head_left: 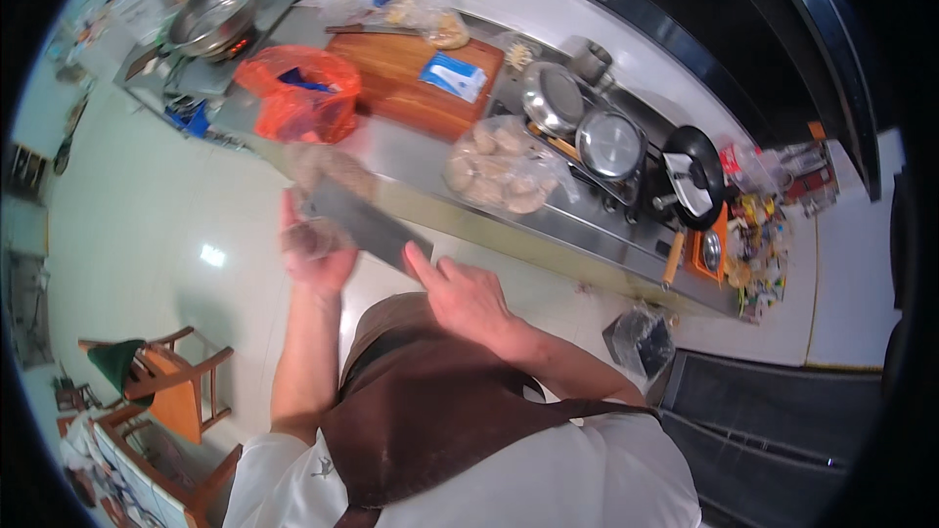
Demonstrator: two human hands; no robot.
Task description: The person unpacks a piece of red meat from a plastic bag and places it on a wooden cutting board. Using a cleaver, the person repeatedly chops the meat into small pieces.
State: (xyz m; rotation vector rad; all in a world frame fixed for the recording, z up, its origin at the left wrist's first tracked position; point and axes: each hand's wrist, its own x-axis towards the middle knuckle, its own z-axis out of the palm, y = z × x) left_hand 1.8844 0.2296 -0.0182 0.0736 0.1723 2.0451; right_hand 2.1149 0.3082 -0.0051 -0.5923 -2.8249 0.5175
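My right hand [468, 297] grips the handle of a wide grey cleaver [364, 221], its blade slanting up to the left in front of my brown apron. My left hand [315, 252] is raised beside the blade and holds a small round brownish piece of food, blurred, against the blade's left end. Both hands hover over the floor, just short of the steel counter's [411, 161] front edge. A blurred brownish mass lies on the counter right behind the blade.
On the counter: a wooden cutting board [411, 78] with a blue packet, an orange plastic bag [303, 93], a clear bag of pale round items [499, 171], steel pots and lids [587, 122], a black pan [696, 176]. A wok [210, 15] sits on a burner. Wooden chairs [166, 386] stand lower left.
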